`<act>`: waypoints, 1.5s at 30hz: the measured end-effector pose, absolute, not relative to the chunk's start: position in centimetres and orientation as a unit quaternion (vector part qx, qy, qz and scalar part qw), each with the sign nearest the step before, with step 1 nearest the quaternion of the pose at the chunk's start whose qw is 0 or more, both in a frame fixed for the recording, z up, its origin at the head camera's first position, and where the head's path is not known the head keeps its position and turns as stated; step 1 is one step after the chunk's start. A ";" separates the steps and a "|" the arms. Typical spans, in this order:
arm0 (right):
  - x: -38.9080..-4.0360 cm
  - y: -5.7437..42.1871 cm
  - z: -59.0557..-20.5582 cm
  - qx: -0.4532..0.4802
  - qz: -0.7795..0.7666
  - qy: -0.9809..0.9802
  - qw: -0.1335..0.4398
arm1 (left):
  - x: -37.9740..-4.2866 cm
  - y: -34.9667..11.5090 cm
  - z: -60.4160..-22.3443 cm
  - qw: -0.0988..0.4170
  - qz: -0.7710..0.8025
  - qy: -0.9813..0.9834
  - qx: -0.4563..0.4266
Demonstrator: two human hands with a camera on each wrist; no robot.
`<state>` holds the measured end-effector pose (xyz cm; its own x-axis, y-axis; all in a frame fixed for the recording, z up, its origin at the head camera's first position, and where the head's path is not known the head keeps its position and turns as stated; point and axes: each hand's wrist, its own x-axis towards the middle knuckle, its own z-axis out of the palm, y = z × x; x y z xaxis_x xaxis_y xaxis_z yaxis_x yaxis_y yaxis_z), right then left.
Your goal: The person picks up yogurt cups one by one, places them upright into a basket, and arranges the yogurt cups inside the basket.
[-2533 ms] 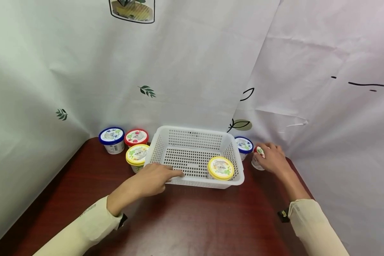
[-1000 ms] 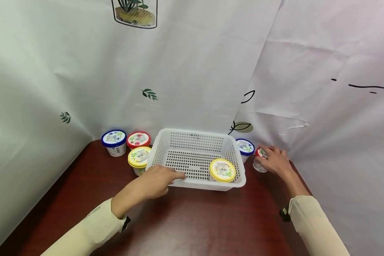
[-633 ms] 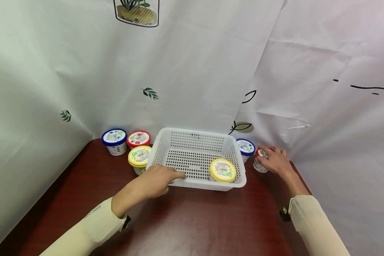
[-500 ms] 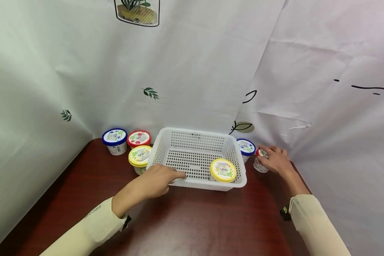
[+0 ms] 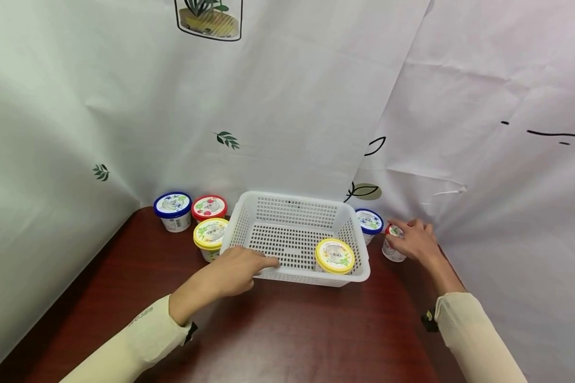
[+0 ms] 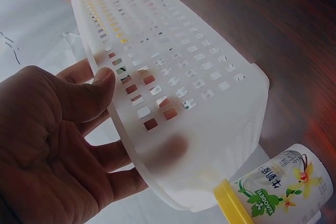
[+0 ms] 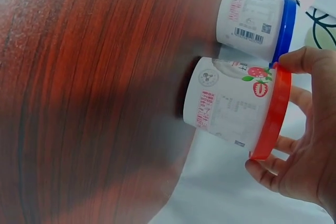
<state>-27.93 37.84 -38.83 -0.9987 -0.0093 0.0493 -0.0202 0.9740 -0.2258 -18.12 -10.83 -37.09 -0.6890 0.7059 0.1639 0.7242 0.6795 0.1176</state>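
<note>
In the head view my left hand point(image 5: 230, 271) grips the near-left rim of a white perforated plastic basket point(image 5: 306, 275). The left wrist view shows its thumb outside the wall, with fingers behind the rim. A yellow-lidded tub point(image 5: 334, 256) stands in the basket's near-right corner. On the right, my right hand point(image 5: 417, 242) holds a small white tub with a red lid point(image 7: 231, 103) and a strawberry print. Thumb and fingers span that lid's edge in the right wrist view. Beside it stands a blue-lidded tub point(image 7: 252, 22), close to the thumb tip.
Left of the basket stand a blue-lidded tub point(image 5: 172, 210), a red-lidded tub point(image 5: 209, 207) and another yellow-lidded tub point(image 5: 211, 234). All rest on a dark red-brown wooden table point(image 5: 292, 330). White printed cloth point(image 5: 292, 106) hangs behind and along both sides.
The red-lidded tub in my right hand has shifted slightly toward me and away from the blue-lidded one. My left hand keeps its place on the basket. The head view has drifted slightly.
</note>
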 end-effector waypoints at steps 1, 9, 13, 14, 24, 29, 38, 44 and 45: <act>-27.9 37.9 -38.8 0.007 0.113 -0.993 0.024 | -18.1 -10.8 -37.1 0.052 -0.087 -0.915 -0.391; -27.6 38.2 -38.3 0.007 0.113 -0.993 0.030 | -18.0 -10.7 -36.9 0.048 -0.091 -0.914 -0.393; -27.4 38.3 -37.9 0.007 0.112 -0.993 0.036 | -18.0 -10.7 -37.0 0.046 -0.090 -0.914 -0.392; -27.3 38.3 -37.8 0.007 0.111 -0.993 0.040 | -18.0 -10.7 -37.0 0.045 -0.090 -0.914 -0.392; -27.0 37.8 -36.9 0.010 0.099 -0.992 0.081 | -18.1 -10.6 -36.9 0.044 -0.090 -0.914 -0.394; -26.8 37.3 -36.1 0.010 0.096 -0.990 0.099 | -18.0 -10.7 -36.9 0.043 -0.089 -0.914 -0.394; -26.4 35.6 -34.6 0.019 0.098 -0.987 0.127 | -17.9 -10.6 -36.9 0.035 -0.090 -0.915 -0.391; -26.3 34.3 -33.7 0.039 0.096 -0.984 0.143 | -18.0 -10.6 -36.9 0.040 -0.090 -0.915 -0.390; -26.3 34.1 -33.6 0.042 0.095 -0.984 0.144 | -18.0 -10.6 -36.9 0.041 -0.089 -0.915 -0.391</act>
